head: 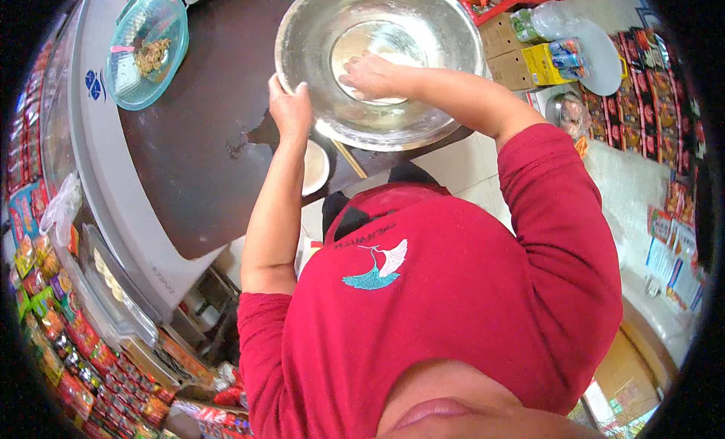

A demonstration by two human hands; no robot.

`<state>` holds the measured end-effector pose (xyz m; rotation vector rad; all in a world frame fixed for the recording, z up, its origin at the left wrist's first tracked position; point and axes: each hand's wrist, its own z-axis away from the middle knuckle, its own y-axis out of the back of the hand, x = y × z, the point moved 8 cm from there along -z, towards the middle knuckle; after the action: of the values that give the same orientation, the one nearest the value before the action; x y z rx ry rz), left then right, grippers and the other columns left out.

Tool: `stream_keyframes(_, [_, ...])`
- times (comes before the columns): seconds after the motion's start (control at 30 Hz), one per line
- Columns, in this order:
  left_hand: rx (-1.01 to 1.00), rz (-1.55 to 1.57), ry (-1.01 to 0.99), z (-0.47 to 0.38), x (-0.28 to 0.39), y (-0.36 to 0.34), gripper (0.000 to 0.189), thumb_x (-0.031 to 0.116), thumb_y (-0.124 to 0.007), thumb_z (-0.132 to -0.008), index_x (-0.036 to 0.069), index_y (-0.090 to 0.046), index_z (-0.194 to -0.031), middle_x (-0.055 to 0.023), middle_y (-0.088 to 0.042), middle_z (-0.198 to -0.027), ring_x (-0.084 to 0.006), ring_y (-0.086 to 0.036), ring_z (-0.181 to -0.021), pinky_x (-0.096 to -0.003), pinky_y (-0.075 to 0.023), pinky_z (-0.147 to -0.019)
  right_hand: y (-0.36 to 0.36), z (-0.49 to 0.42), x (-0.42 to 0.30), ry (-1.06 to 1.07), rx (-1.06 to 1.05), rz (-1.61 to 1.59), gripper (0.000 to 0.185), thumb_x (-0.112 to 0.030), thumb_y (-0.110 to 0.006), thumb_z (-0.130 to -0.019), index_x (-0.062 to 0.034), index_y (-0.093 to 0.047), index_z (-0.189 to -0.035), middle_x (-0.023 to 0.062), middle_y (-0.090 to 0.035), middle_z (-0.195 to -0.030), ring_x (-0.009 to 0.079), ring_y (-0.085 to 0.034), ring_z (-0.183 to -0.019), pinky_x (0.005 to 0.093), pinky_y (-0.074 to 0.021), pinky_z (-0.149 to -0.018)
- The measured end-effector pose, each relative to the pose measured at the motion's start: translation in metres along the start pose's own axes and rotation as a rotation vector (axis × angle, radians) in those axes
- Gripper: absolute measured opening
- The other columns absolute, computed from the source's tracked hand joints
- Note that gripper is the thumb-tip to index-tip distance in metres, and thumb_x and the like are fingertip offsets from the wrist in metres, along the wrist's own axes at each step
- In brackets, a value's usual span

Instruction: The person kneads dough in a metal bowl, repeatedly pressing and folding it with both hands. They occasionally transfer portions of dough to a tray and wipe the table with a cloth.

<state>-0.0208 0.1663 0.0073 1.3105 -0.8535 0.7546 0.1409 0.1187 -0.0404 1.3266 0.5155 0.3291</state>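
A wide steel basin rests on the dark table, tilted slightly in view. My left hand grips its rim on the left side, thumb over the edge. Down inside the basin, my right hand touches a pale, flour-like mass at the bottom; its fingers are bent and partly spread, and what lies under the palm is hidden. A white bowl with pale contents stands below the basin, partly behind my left forearm. Beside it lies a pair of wooden chopsticks.
A teal plastic basket holding a brownish food mixture and a pink-handled utensil is at the upper left. Cardboard boxes and a bowl with a bagged item are at the right. Packaged goods line the lower left.
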Motion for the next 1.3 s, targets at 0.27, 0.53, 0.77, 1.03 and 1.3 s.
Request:
stream_keyframes(0.27, [0.150,-0.076,0.001,-0.001,0.009,0.000,0.048,0.004,-0.058,-0.081,0.004,-0.054,-0.130,-0.0204,-0.069,-0.110,-0.0344,-0.067,-0.104,-0.0405,-0.0500,-0.091,0.068,0.075,0.071,-0.238,0.207,-0.240,0.022,-0.021,-0.062,-0.083,-0.0039,-0.070,-0.096,0.0200,-0.063,-0.105,0.0389,-0.060,-0.103,0.0474,-0.0482,-0.088])
stream_keyframes(0.53, [0.137,0.042,0.046,-0.003,0.008,-0.004,0.049,0.004,-0.057,-0.082,0.003,-0.053,-0.131,-0.0213,-0.069,-0.110,-0.0335,-0.068,-0.102,-0.0406,-0.0505,-0.090,0.053,0.089,0.008,0.270,0.328,-0.150,0.027,-0.027,-0.067,-0.080,-0.0074,-0.067,-0.098,0.0186,-0.062,-0.117,0.0356,-0.060,-0.108,0.0436,-0.0480,-0.093])
stream_keyframes(0.77, [0.132,0.009,-0.058,-0.006,0.008,-0.002,0.050,0.005,-0.057,-0.081,0.002,-0.053,-0.131,-0.0237,-0.070,-0.102,-0.0386,-0.069,-0.096,-0.0441,-0.0523,-0.084,0.003,-0.025,0.043,-0.134,0.083,-0.142,0.030,-0.037,-0.062,-0.087,-0.0082,-0.070,-0.093,0.0155,-0.068,-0.103,0.0317,-0.064,-0.101,0.0449,-0.0507,-0.086])
stream_keyframes(1.03, [0.176,-0.043,-0.091,-0.004,0.006,0.002,0.048,0.004,-0.057,-0.078,0.003,-0.055,-0.127,-0.0243,-0.069,-0.105,-0.0408,-0.067,-0.099,-0.0455,-0.0519,-0.086,0.033,-0.005,0.067,-0.614,0.129,-0.858,0.057,-0.055,-0.049,-0.094,-0.0041,-0.074,-0.094,0.0207,-0.071,-0.094,0.0354,-0.069,-0.083,0.0438,-0.0525,-0.081])
stream_keyframes(1.3, [0.180,0.008,-0.095,-0.003,0.008,0.000,0.048,0.003,-0.057,-0.079,0.003,-0.055,-0.127,-0.0222,-0.071,-0.102,-0.0378,-0.069,-0.095,-0.0429,-0.0528,-0.085,0.051,0.086,-0.018,0.132,0.253,0.001,0.040,-0.043,-0.064,-0.087,-0.0127,-0.066,-0.113,0.0155,-0.058,-0.129,0.0323,-0.057,-0.116,0.0504,-0.0420,-0.098])
